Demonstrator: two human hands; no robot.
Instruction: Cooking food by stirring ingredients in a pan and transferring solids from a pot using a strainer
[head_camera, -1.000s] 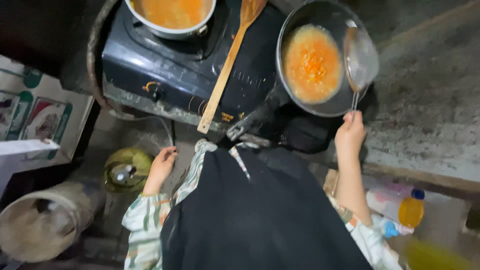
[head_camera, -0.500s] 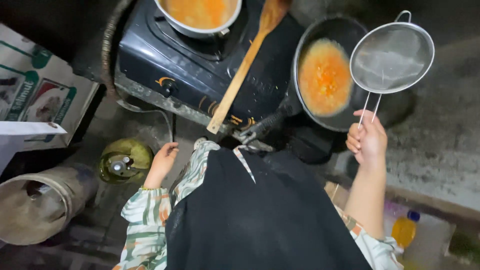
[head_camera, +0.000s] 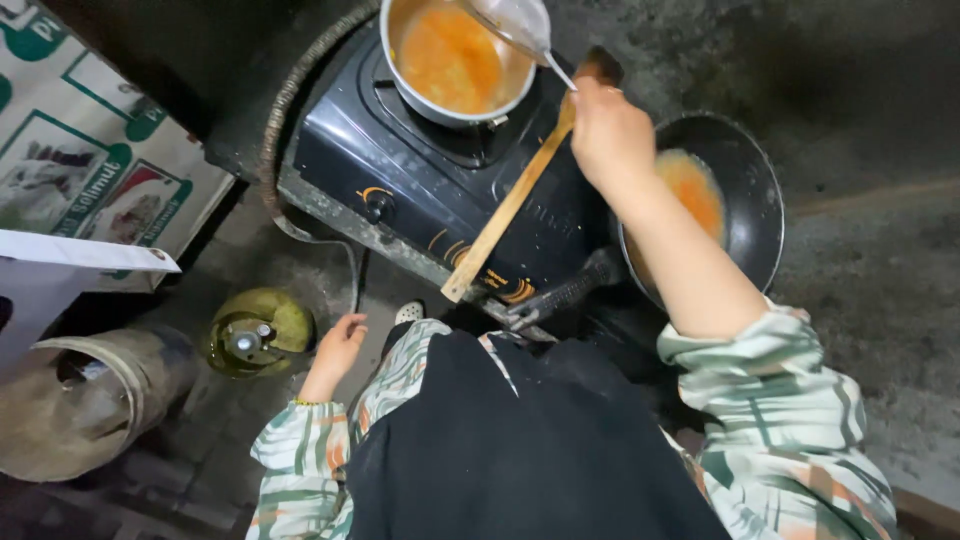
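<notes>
My right hand (head_camera: 608, 132) grips the thin handle of a metal mesh strainer (head_camera: 512, 24), which is over the steel pot (head_camera: 452, 62) of orange liquid on the left burner of a black stove (head_camera: 440, 180). A black pan (head_camera: 735, 205) with orange liquid sits to the right, partly hidden by my forearm. A long wooden spatula (head_camera: 512, 200) lies slanted across the stove. My left hand (head_camera: 338, 348) hangs low beside my body, fingers loosely apart, holding nothing, close to a green gas cylinder (head_camera: 258, 332).
A hose (head_camera: 290, 110) curves from behind the stove toward the cylinder. A printed cardboard box (head_camera: 95, 180) stands at the left, and a grey bucket-like container (head_camera: 85, 400) lies at the lower left. Rough grey counter (head_camera: 860, 260) extends to the right.
My right hand has carried the strainer leftward from above the pan's right side to over the steel pot. The view has shifted so the stove sits lower and nearer. My left hand stays down.
</notes>
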